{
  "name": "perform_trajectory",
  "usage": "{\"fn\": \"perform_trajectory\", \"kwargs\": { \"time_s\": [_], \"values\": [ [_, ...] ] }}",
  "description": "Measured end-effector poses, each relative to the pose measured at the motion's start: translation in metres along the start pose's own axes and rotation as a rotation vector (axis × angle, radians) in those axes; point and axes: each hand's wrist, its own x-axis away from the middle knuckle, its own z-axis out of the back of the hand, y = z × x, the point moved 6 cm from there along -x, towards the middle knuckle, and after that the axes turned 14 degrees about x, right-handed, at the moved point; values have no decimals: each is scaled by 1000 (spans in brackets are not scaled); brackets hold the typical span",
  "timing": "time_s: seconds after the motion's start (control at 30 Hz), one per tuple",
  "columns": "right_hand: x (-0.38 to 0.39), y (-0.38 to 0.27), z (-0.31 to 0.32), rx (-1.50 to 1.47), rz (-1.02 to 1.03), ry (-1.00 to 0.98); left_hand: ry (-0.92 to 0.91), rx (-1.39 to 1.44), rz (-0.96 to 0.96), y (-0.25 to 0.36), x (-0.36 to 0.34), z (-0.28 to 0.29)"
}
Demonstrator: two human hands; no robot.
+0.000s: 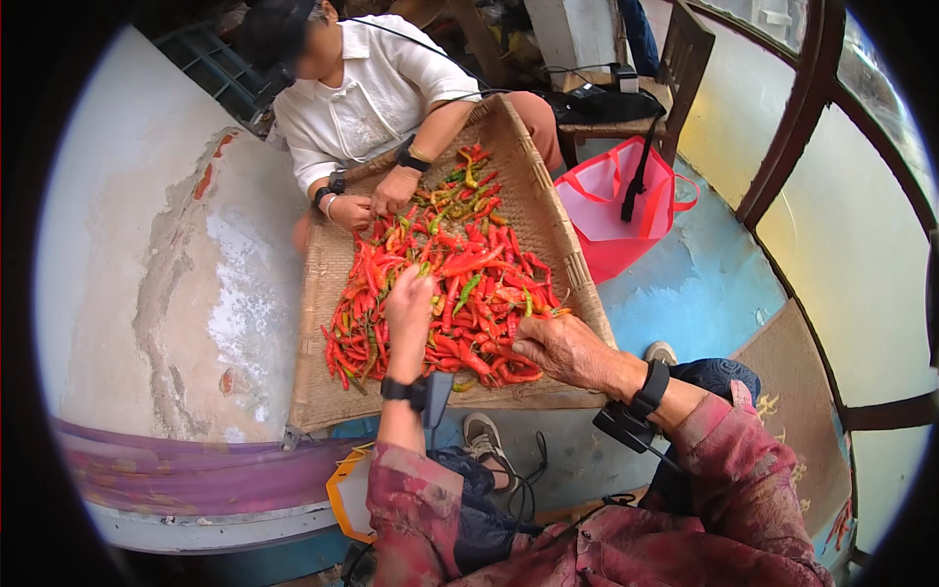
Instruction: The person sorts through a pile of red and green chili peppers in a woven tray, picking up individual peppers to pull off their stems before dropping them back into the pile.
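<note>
A woven tray [311, 391] holds a heap of mostly red chili peppers [469, 256], with some green and yellowish ones mixed in. My left hand [409, 305], blurred, is raised over the heap's middle, fingers pinched at a small yellow-green chili [424, 269]. Lower right, my right hand [558, 347] rests at the heap's edge with curled fingers; what they hold is hidden.
Opposite me a co-worker [362, 88] in a white shirt has both hands [396, 188] in the peppers. A pink-and-white bag [606, 245] and wooden chair [685, 64] stand right. A worn wall [176, 293] is left, framed glazed panels [831, 254] right.
</note>
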Motion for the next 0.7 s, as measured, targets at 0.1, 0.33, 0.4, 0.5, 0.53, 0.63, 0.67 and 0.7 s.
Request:
{"fn": "perform_trajectory", "kwargs": {
  "time_s": [0.1, 0.33, 0.4, 0.5, 0.53, 0.63, 0.67, 0.7],
  "values": [
    [2, -1, 0, 52, 27, 40, -150, -873, -418, 21, -24, -57],
    [0, -5, 0, 8, 49, 29, -498, -1559, 46, -30, -79, -98],
    [0, -4, 1, 18, 46, 21, -481, -1543, 48, -35, -87, -91],
    [-2, -7, 5, 50, 72, 25, -431, -1328, -147, -27, -81, -73],
    [-3, -10, 6, 79, 93, 36, -434, -1234, -287, -16, -75, -64],
    [-1, -5, 8, 93, 80, 29, -408, -1102, -465, 12, -32, -63],
    [2, 0, 7, 120, 75, 37, -428, -1047, -493, 21, -13, -73],
    [2, 3, 5, 117, 82, 39, -405, -988, -493, 27, 4, -76]
  ]
}}
